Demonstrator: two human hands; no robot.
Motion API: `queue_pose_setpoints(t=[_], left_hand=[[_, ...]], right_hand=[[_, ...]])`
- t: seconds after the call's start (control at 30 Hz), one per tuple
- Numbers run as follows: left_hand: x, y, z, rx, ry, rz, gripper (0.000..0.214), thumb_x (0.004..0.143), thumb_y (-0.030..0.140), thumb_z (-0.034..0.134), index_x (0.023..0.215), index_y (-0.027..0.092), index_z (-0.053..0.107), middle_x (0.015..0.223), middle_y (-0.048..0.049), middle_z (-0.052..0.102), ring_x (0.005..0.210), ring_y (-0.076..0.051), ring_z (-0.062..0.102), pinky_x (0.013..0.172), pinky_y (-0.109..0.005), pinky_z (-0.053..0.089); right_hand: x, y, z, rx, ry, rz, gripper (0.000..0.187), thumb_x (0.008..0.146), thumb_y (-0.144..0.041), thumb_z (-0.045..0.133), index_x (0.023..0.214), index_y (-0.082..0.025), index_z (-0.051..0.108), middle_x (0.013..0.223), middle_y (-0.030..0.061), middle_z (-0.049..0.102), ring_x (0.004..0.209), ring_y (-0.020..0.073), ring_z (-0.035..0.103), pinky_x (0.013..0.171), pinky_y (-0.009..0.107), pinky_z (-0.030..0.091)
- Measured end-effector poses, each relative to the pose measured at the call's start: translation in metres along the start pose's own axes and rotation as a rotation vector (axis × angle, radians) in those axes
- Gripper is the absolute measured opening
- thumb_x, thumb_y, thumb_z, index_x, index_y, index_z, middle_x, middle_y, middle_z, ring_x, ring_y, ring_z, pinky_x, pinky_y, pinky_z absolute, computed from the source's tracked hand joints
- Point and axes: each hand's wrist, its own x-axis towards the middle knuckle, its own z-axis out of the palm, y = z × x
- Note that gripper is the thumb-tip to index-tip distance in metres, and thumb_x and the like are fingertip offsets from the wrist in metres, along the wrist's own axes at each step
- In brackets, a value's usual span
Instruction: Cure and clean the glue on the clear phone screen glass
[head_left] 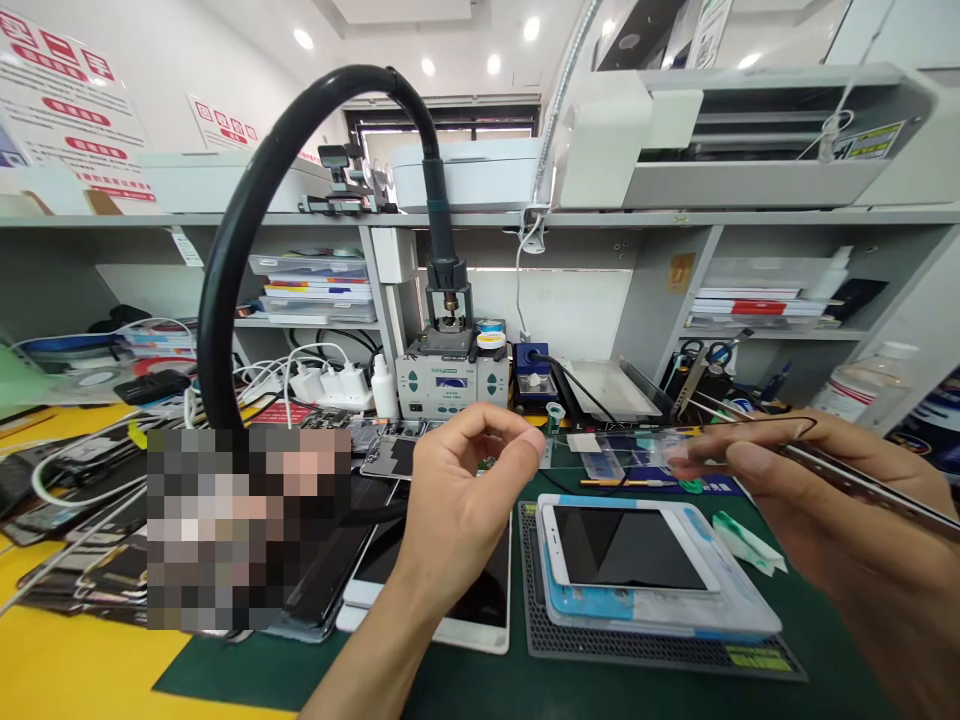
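My left hand [472, 480] is closed, thumb and forefinger pinched at the left edge of a thin clear screen protector [637, 450] held up over the mat. My right hand [840, 520] grips its right end with the fingertips. Metal tweezers [870, 485] also rest in my right hand, their points toward the back left. Below the sheet lies a white phone [626, 545] with a dark screen, face up on a blue and white flat case [667, 610]. That case sits on a grey perforated pad [555, 640].
Several phones [322, 570] crowd the left side, beside a blurred patch. A black hose [217, 270] arches overhead to a grey heat station [454, 385]. A crumpled greenish wrapper [750, 545] lies right of the case. A clear bottle [862, 385] stands at right.
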Motion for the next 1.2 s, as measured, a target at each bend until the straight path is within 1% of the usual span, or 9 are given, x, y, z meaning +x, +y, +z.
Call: queue_pose_setpoints(t=[0.13,0.23,0.43,0.67,0.8,0.9,1.2], left_hand=[[0.0,-0.001,0.0,0.004,-0.001,-0.012,0.013,0.089,0.025,0.07,0.077,0.022,0.069,0.076,0.0015,0.062,0.075,-0.014,0.053,0.069,-0.029,0.042],[0.001,-0.001,0.0,-0.004,-0.002,-0.024,0.013,0.089,0.025,0.07,0.076,0.021,0.069,0.075,0.0014,0.061,0.073,-0.014,0.052,0.068,-0.029,0.041],[0.002,0.001,0.0,-0.021,-0.005,-0.042,0.015,0.088,0.024,0.069,0.073,0.02,0.067,0.071,0.001,0.06,0.071,-0.014,0.053,0.067,-0.029,0.042],[0.001,0.003,0.001,-0.022,-0.001,-0.051,0.016,0.087,0.023,0.068,0.071,0.019,0.066,0.068,0.0005,0.06,0.069,-0.015,0.052,0.065,-0.03,0.042],[0.001,0.002,0.001,-0.024,-0.006,-0.054,0.015,0.087,0.024,0.068,0.073,0.02,0.067,0.069,0.0003,0.06,0.07,-0.015,0.052,0.066,-0.03,0.041],[0.002,0.002,0.001,-0.032,-0.002,-0.057,0.016,0.088,0.023,0.067,0.072,0.02,0.067,0.069,0.0003,0.06,0.07,-0.015,0.052,0.066,-0.03,0.041],[0.001,0.0,0.001,-0.066,-0.001,-0.073,0.018,0.088,0.025,0.068,0.071,0.02,0.07,0.069,-0.0012,0.061,0.072,-0.017,0.054,0.067,-0.032,0.041]], right_hand=[[-0.004,-0.004,0.002,-0.036,0.007,0.013,0.014,0.072,-0.033,0.084,0.079,-0.025,0.076,0.081,0.0065,0.077,0.084,0.0258,0.077,0.079,0.031,0.063],[-0.006,-0.005,0.003,-0.056,0.007,0.008,0.011,0.074,-0.034,0.082,0.079,-0.026,0.075,0.081,0.0055,0.077,0.081,0.0234,0.076,0.078,0.029,0.063],[-0.006,-0.006,0.003,-0.066,0.016,0.01,0.012,0.073,-0.035,0.083,0.079,-0.027,0.075,0.078,0.0053,0.077,0.078,0.0257,0.076,0.078,0.034,0.064],[-0.005,-0.004,0.002,-0.048,0.01,0.0,0.012,0.073,-0.034,0.083,0.078,-0.026,0.075,0.077,0.006,0.077,0.076,0.0256,0.077,0.078,0.034,0.064],[0.003,0.004,-0.001,0.027,-0.047,-0.029,0.015,0.07,-0.032,0.087,0.077,-0.024,0.077,0.075,0.0074,0.078,0.072,0.0263,0.078,0.074,0.033,0.065],[0.008,0.009,-0.004,0.066,-0.076,-0.042,0.015,0.07,-0.031,0.088,0.078,-0.023,0.078,0.073,0.0082,0.078,0.07,0.0269,0.078,0.071,0.033,0.065],[0.011,0.01,-0.008,0.098,-0.135,0.026,0.014,0.072,-0.031,0.086,0.079,-0.02,0.079,0.072,0.0112,0.077,0.066,0.0283,0.076,0.059,0.033,0.066]])
